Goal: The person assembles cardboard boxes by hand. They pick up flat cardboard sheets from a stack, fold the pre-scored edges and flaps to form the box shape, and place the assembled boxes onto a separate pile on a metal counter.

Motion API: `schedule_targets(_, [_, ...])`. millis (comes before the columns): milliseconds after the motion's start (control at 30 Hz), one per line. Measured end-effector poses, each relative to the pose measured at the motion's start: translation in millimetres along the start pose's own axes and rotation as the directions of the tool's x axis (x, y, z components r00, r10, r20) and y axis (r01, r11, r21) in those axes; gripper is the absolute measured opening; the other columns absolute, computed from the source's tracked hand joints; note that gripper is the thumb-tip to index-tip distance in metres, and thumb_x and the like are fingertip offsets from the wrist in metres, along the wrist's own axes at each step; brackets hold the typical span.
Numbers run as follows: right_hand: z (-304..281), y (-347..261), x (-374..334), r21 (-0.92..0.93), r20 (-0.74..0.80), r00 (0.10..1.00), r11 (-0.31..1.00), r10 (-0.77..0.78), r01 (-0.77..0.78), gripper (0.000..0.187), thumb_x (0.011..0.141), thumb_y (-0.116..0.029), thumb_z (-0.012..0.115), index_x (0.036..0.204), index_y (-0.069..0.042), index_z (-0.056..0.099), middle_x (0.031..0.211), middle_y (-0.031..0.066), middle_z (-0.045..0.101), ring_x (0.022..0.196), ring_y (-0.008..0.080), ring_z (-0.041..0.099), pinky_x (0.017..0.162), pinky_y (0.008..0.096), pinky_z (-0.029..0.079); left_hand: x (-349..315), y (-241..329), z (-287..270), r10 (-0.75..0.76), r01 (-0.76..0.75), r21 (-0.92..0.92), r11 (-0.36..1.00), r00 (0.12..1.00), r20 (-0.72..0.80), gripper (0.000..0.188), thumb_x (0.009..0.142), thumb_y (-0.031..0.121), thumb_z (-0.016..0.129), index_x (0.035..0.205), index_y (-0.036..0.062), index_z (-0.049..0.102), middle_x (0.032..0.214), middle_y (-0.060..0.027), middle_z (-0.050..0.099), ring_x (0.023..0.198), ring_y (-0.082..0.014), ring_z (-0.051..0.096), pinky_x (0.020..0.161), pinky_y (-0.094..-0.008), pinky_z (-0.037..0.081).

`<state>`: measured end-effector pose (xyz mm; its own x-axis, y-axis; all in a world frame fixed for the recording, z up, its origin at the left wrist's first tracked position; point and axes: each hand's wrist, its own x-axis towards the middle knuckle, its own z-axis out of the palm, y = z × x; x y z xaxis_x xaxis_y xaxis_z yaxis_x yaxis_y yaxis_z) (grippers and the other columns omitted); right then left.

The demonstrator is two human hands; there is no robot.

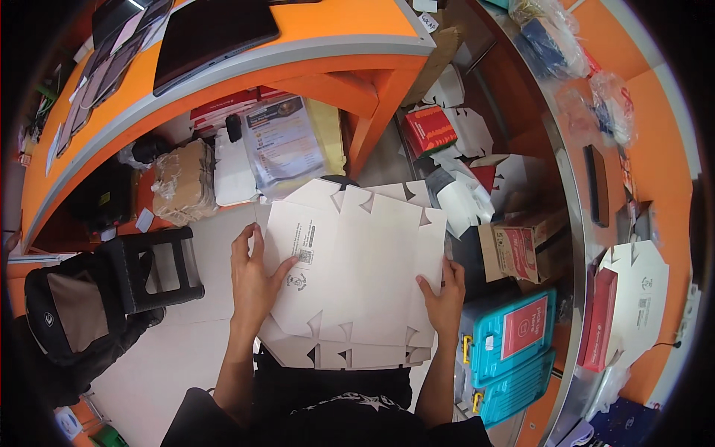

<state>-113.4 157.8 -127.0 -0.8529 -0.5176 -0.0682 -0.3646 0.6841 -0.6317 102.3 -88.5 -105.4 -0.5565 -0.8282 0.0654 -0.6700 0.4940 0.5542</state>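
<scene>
A pile of flat, unfolded white cardboard box blanks (pixel 376 261) lies over my lap, with notched flaps and small dark print at its left side. My left hand (pixel 257 276) is at the pile's left edge, its thumb resting on the top blank and its fingers stretched out apart beside the edge. At the right edge, my right hand (pixel 444 298) holds the blanks, thumb on top and fingers bent round the side. The lower sheets stick out unevenly at the near and far ends.
An orange table (pixel 328 48) carries a black tablet (pixel 216 41); papers and brown cardboard (pixel 182 179) sit beneath. Left are a black stool (pixel 153 272) and backpack (pixel 78 305). Right stand a teal-lidded bin (pixel 514 335), an open carton (pixel 514 249) and a metal-edged counter (pixel 570 223).
</scene>
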Motion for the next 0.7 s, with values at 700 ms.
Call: schedule_targets(700, [-1,16,8,0.092,-0.064,0.997,0.995,0.032,-0.026,0.076,0.079,-0.014,0.079,0.143,0.004,0.041,0.128,0.0191,0.051,0.117,0.0325,0.055,0.097,0.0374,0.046,-4,45,-29,-0.023,0.042,-0.308,0.95,0.998,0.065,0.055,0.081,0.004,0.076,0.128,-0.0051,0.047,0.105,-0.0223,0.067,0.094,-0.0345,0.068,0.081,-0.0362,0.053])
